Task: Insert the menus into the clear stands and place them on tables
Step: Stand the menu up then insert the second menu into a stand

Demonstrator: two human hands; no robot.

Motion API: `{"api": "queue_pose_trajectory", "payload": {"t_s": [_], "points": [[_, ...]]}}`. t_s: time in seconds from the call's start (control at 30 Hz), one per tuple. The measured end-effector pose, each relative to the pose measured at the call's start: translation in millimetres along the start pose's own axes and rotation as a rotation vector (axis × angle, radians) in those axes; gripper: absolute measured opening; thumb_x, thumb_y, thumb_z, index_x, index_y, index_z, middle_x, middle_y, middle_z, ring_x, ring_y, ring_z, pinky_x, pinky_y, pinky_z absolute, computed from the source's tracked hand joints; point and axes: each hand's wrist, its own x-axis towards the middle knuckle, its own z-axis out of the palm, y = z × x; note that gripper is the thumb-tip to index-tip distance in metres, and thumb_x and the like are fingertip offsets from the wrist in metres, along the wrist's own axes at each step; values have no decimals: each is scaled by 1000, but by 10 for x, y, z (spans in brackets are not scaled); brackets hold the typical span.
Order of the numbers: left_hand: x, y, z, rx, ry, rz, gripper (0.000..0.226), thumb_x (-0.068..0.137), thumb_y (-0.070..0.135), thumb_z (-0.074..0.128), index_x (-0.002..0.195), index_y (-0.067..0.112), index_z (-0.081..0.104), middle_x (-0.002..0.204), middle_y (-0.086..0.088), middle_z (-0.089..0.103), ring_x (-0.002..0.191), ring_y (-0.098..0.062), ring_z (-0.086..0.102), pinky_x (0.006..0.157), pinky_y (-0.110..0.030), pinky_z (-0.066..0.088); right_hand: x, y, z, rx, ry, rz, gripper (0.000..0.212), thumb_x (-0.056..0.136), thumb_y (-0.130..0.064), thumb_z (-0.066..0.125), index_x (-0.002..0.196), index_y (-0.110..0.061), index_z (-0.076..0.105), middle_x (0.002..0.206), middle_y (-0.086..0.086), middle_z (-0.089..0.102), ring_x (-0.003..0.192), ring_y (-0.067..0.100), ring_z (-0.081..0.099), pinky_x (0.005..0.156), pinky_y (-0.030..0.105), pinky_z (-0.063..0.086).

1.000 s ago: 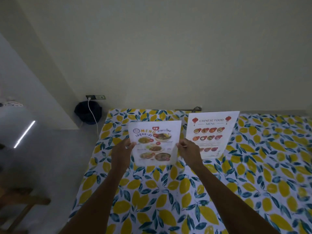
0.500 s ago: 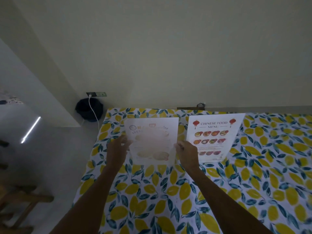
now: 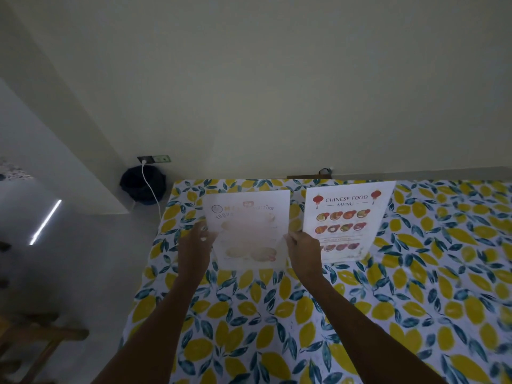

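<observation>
Setting the Thai menu stand (image 3: 248,230) down squarely means lowering it level onto the lemon-print tablecloth (image 3: 277,314) and keeping its foot flat before letting go. The left hand (image 3: 194,245) pinches its left edge and the right hand (image 3: 303,249) its right edge, both grasping the stand. It sits upright, long axis vertical, printed face toward the wearer, just beside the standing Chinese food menu (image 3: 345,220) at the table's far side.
</observation>
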Motion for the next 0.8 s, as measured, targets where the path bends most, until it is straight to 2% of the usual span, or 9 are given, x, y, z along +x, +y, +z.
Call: {"api": "queue_pose_trajectory", "payload": {"t_s": [0.1,0.2,0.27,0.33,0.37,0.43,0.57,0.63,0.8], "points": [[-81,16,-4,-89,-31,-48,46,86,27,71,127,14,56,110,-7,71,80,-13,60,59,-20,43,-42,-17,20,19,-30,22,29,93,-12,56,66,-12,43,62,-1,43,52,7,39,47,16,24],[-131,-51,13,-131,-68,-27,47,83,26,74,125,17,54,114,-5,70,88,-13,63,71,-28,51,-57,-32,37,57,-65,73,25,89,-9,57,77,-17,37,74,2,43,66,16,40,52,21,26],[-169,-60,4,-133,-91,-18,48,83,24,74,126,16,54,115,-3,69,89,-12,64,75,-30,51,-76,-41,35,47,-99,68,20,89,-10,58,82,-18,41,80,3,43,71,18,40,63,26,31],[-210,-43,-4,-126,-117,-1,48,83,23,74,126,15,54,115,2,67,93,-12,62,77,-28,48,-97,-13,17,39,-135,68,5,88,-12,58,89,-8,54,82,9,48,74,18,41,68,27,31],[-234,-28,-12,-116,-133,0,50,83,23,74,127,14,53,114,4,63,97,-12,60,78,-28,46,-111,0,0,34,-148,69,14,88,-14,58,97,-3,57,85,12,54,76,19,44,68,27,32],[-270,-17,-21,-75,-154,-20,62,83,28,74,135,12,45,123,4,56,109,-17,57,84,-33,46,-154,2,-75,-2,-171,41,25,89,-17,57,111,-5,57,92,13,58,81,21,50,69,28,34],[-378,-71,-57,255,-187,-51,73,88,43,63,145,9,32,140,-15,49,125,-34,51,99,-47,45,-307,-12,-284,-161,-228,-72,41,94,-23,51,133,-11,47,100,13,56,94,33,58,71,36,45],[-506,-60,-58,348,-188,6,70,89,45,60,144,11,33,141,-16,46,128,-34,46,103,-49,41,-399,-10,-403,-232,-240,-88,44,94,-24,50,136,-12,46,114,16,58,104,34,58,82,43,52],[-836,88,148,414,-229,166,65,89,49,55,142,16,36,145,-12,43,132,-32,42,106,-49,38,-659,89,-721,-434,-290,-97,47,94,-27,50,139,-17,42,135,9,49,124,31,46,93,47,50]]}}
